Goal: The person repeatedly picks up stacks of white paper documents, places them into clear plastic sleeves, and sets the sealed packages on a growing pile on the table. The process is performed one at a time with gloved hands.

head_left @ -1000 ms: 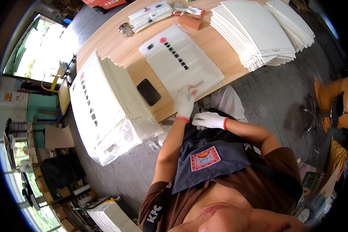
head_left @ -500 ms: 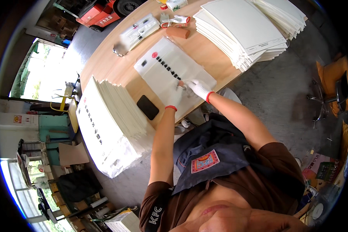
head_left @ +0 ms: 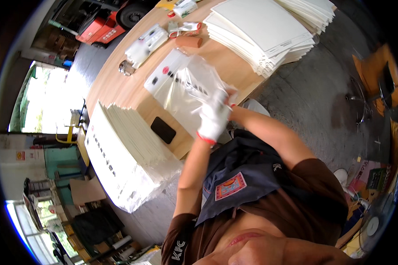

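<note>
The clear plastic bag (head_left: 194, 86) is held up over the near edge of the tabletop (head_left: 119, 86), above the white printed sheet (head_left: 166, 75) that lies flat beneath it. The left hand (head_left: 213, 118), in a white glove with a red cuff, is clenched on the bag's near end; the right hand (head_left: 231, 99) is mostly hidden behind the left one, and it cannot be told whether it grips the film or only steadies it. For this step to be done well, the film should be pinched near its edge — one layer to each hand — so that the mouth can be parted without creasing. The bag is best kept low and square to the sheet, since thin film will cling and twist if it is lifted high. The black phone (head_left: 163, 130), just beside the working spot, and the slanting stack of bagged sheets (head_left: 128, 154) to the left are better not brushed. The tall pile of white boards (head_left: 263, 33) lies well apart on the right.
</note>
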Tool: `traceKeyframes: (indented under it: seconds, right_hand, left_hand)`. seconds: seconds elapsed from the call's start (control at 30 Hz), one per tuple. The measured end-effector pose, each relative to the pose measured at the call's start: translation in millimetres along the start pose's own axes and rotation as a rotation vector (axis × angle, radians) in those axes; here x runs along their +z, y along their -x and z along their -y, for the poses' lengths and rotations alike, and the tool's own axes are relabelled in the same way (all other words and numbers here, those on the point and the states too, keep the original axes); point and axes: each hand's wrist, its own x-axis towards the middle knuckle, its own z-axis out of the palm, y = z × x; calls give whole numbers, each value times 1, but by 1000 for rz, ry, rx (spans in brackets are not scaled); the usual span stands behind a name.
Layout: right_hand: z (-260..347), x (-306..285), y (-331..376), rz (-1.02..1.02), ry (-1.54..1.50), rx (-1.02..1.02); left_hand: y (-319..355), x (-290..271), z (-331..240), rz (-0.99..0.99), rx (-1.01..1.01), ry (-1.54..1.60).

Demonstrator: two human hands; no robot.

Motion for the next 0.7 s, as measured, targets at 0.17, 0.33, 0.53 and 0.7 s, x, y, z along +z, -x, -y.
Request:
traceKeyframes:
  seconds: [0.17,0.33,0.53,0.7]
  right_hand:
    - [-6,-3,23,144,335,-179]
    - [82,-99,80,400,623,-313]
    - [60,-233,55,-487,1175,-256]
    - [46,-264,34,-287,1466,-395]
  left_hand:
    - [43,10,-41,234,-92,-7]
    - [52,13,62,-189,-225,55]
    - [24,17,68,-168,-464,492]
    - [-29,59,82,-17,-223,534]
